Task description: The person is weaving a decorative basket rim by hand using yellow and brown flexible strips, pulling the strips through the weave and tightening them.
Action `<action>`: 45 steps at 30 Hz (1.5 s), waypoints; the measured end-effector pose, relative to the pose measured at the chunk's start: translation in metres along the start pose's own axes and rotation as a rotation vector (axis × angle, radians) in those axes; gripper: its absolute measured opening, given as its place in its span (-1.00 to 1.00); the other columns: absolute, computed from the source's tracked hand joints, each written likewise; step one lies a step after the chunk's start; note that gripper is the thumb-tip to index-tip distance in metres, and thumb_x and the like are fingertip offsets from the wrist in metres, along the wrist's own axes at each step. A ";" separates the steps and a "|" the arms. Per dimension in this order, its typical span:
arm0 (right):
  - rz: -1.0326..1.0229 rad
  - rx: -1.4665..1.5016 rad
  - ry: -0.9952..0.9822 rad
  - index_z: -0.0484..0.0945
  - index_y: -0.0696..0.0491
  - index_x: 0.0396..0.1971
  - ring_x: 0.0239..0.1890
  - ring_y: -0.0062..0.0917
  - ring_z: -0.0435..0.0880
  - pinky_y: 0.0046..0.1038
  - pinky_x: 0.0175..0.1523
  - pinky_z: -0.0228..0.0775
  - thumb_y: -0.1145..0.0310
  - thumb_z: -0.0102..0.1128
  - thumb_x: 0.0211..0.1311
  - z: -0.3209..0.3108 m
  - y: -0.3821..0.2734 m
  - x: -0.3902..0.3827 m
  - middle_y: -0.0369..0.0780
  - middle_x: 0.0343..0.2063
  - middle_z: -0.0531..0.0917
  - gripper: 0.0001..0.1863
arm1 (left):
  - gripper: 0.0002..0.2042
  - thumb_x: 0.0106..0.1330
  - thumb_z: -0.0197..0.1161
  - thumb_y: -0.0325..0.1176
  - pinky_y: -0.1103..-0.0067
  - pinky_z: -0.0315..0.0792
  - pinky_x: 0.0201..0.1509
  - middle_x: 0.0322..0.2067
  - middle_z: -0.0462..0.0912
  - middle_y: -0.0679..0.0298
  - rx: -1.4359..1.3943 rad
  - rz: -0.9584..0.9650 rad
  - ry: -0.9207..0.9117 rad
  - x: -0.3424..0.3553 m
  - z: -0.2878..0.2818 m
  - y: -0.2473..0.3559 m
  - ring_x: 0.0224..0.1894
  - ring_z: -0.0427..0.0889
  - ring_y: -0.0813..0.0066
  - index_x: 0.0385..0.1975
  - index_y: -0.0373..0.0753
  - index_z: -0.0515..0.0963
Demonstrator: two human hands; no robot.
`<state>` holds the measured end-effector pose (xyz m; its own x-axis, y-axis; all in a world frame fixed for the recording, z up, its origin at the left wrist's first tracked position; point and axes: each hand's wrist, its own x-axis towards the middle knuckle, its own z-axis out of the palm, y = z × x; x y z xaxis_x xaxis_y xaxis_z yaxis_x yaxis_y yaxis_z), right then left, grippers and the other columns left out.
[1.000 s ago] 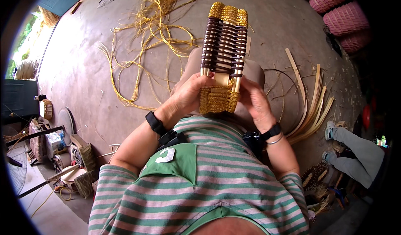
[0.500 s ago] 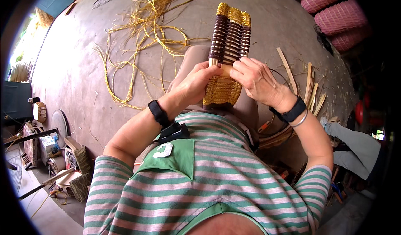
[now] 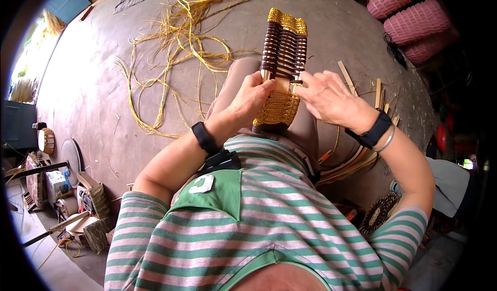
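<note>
A narrow woven piece (image 3: pixel 284 47) stands over my lap, with dark brown weaving across pale slats and gold bands at its far and near ends. Bare pale slat shows between the brown part and the near gold band. My left hand (image 3: pixel 251 98) grips its left edge, thumb pressed on the front beside the bare gap. At the opposite edge, level with that gap, the fingers of my right hand (image 3: pixel 331 98) are pinched together. They touch the weaving; whether they hold a strand or the edge itself is hidden.
Loose gold strands (image 3: pixel 168 68) lie tangled on the floor ahead to the left. Pale split strips (image 3: pixel 348 77) are at the right. Pink woven baskets (image 3: pixel 417 24) are stacked far right, near another person's grey-clad leg (image 3: pixel 448 187). Tools and clutter (image 3: pixel 83 208) fill the lower left.
My right hand has drawn back to the right from the woven piece's front to its edge, uncovering more of the near gold band. My left hand keeps its grip.
</note>
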<state>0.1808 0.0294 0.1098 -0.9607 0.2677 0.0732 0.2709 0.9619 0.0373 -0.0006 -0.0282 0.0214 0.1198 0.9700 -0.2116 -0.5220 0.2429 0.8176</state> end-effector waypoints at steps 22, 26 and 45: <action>0.314 -0.153 0.005 0.45 0.07 -0.50 -0.38 -0.24 0.49 -0.25 -0.34 0.33 0.46 0.10 -0.15 -0.054 0.021 -0.041 -0.15 -0.44 0.43 -0.88 | -0.81 0.34 -0.05 -0.44 0.50 0.52 -0.24 -0.31 0.56 0.18 -0.034 -0.019 0.097 0.008 -0.010 -0.004 -0.28 0.59 0.43 -0.15 -0.39 0.40; 0.786 -0.061 0.047 0.40 0.08 -0.48 -0.47 -0.15 0.46 -0.22 -0.40 0.25 0.36 0.10 0.03 -0.088 0.049 -0.134 -0.11 -0.54 0.45 -0.87 | -0.81 0.33 -0.06 -0.44 0.49 0.53 -0.23 -0.31 0.57 0.17 0.048 -0.004 0.075 0.005 -0.005 -0.001 -0.27 0.60 0.42 -0.16 -0.38 0.40; 0.891 2.196 0.874 0.51 0.20 -0.15 -0.45 -0.70 0.48 -0.76 -0.40 0.31 0.20 0.05 0.33 0.083 -0.037 -0.032 -0.25 -0.36 0.59 -0.66 | -0.76 0.36 -0.03 -0.40 0.44 0.57 -0.10 -0.19 0.59 0.11 -0.151 -0.138 -0.032 0.002 -0.001 0.005 -0.18 0.63 0.34 -0.06 -0.37 0.41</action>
<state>0.1965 -0.0102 0.0231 -0.3530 0.8905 -0.2872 -0.5352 -0.4439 -0.7186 -0.0039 -0.0247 0.0242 0.2242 0.9281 -0.2972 -0.6195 0.3712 0.6917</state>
